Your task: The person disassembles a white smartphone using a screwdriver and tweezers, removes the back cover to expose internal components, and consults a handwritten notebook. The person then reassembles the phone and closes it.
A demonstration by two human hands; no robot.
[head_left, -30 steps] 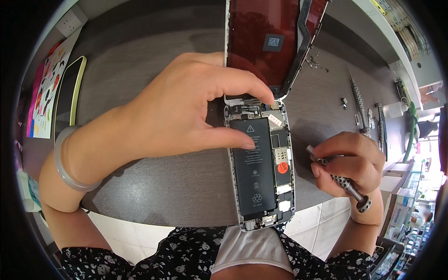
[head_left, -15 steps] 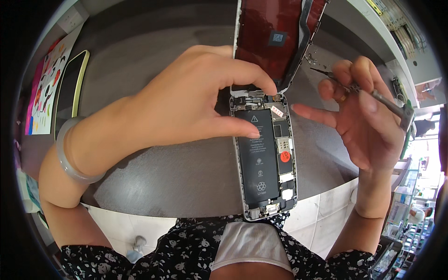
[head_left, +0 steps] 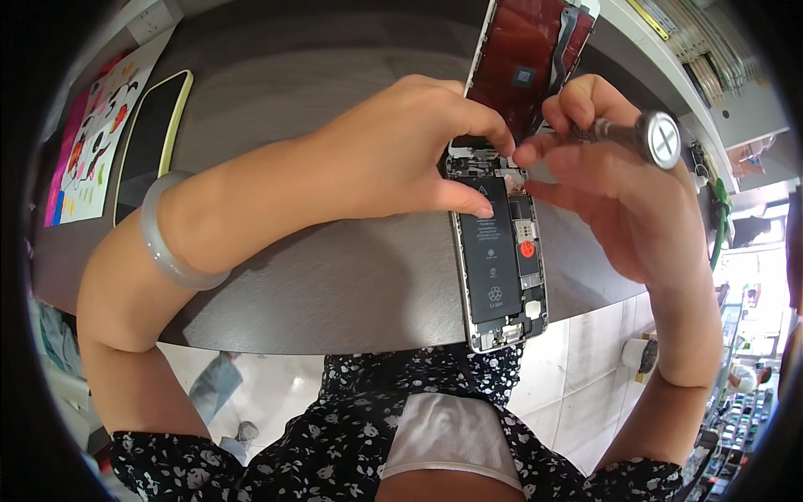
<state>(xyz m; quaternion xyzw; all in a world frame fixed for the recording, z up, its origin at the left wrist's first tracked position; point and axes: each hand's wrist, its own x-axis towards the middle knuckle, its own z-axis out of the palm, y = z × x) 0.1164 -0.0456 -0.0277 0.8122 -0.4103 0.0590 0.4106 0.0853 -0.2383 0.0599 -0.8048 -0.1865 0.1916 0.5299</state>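
Observation:
An opened smartphone (head_left: pixel 493 251) lies on the dark table, its battery and circuit board bare. Its screen panel (head_left: pixel 510 75) is raised at the far end, reddish back towards me. My left hand (head_left: pixel 401 155) reaches over from the left, thumb and index finger apart. The index fingertip is at the phone's upper edge and the thumb is over the battery; the other fingers are hidden behind the panel. In my right hand (head_left: pixel 627 180) is a screwdriver (head_left: pixel 619 134), its round cross-marked cap facing up. Its tip is hidden behind my fingers, near the phone's upper right corner.
Another phone with a yellow-green edge (head_left: pixel 150 134) lies at the left, beside a colourful printed sheet (head_left: pixel 96 138). A white shelf with stacked flat items (head_left: pixel 694 42) borders the far right. The table's curved front edge (head_left: pixel 335 347) runs close to my body.
My right hand has come in to the phone's upper right corner, turning the screwdriver so its cap faces up. My left hand stays at the phone. The whole view has shifted.

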